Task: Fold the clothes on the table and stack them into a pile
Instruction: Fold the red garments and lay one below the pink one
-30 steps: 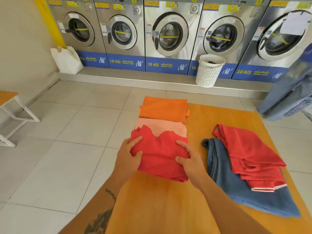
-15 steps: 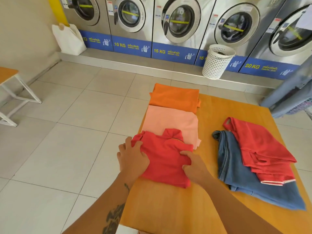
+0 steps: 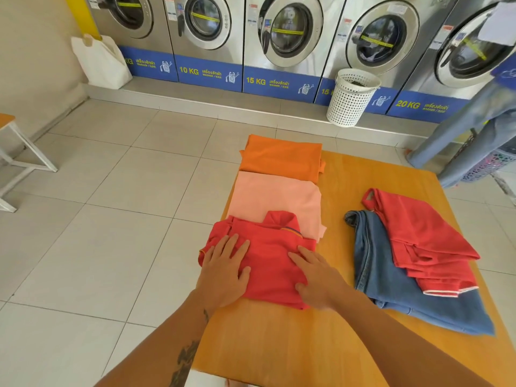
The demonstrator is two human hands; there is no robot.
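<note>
A folded red polo shirt (image 3: 269,261) lies on the left side of the wooden table (image 3: 349,174). My left hand (image 3: 226,269) rests flat on its left half and my right hand (image 3: 318,277) flat on its right half, fingers spread. Beyond it lie a folded pink garment (image 3: 276,196) and a folded orange garment (image 3: 282,156), in a row toward the far edge. On the right, an unfolded red shirt (image 3: 424,241) lies across unfolded blue jeans (image 3: 391,277).
A white laundry basket (image 3: 351,97) stands on the floor by a row of washing machines (image 3: 284,32). A white bag (image 3: 102,61) leans at the back left. A bench (image 3: 11,152) is at the left. Denim clothing hangs at the right edge (image 3: 474,135).
Both hands held the red polo shirt by its sides above the table; now it lies on the table in front of the pink garment, with both palms flat on top.
</note>
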